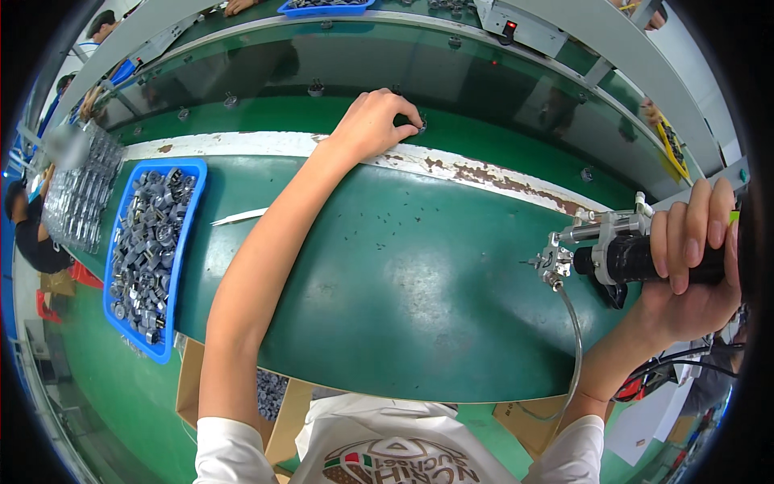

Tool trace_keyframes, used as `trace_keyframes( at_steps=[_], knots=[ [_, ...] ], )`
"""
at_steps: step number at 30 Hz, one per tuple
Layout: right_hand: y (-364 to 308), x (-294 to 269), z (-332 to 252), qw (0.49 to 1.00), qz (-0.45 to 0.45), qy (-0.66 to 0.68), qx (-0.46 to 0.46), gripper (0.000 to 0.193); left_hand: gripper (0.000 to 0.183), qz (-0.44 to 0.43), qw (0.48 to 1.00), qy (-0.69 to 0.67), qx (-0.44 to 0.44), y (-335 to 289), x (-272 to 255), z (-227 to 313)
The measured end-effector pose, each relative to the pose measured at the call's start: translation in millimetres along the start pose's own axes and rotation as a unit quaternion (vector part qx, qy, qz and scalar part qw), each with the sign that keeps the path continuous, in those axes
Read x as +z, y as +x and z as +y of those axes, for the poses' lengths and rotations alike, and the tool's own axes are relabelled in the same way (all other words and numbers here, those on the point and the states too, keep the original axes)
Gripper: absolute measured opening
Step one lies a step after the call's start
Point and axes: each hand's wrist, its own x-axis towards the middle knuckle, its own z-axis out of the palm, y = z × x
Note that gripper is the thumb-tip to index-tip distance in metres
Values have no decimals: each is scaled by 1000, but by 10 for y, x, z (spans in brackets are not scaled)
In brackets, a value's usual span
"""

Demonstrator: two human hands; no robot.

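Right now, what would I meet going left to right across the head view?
Stacked clear plastic trays, blue tray of grey components, white pointed tool, left hand, black-bodied power screwdriver in the right hand.

Stack of clear plastic trays (79, 194), left side of frame. Co-worker in dark clothing (39, 242), far left edge. White equipment box (534, 34), red-lit switch, top right. Yellow-rimmed tray (669, 151), upper right.

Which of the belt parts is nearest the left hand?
The small dark part at the thumb and forefinger tips of the left hand. The other parts sit spread along the green belt, away from those fingertips.
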Motion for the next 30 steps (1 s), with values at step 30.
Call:
trace_keyframes(
  at_steps=[30],
  knots=[
    [39, 142, 379, 996, -68, 8, 59, 13, 11, -25, 975, -120, 183, -1056, 411, 1291]
  ],
)
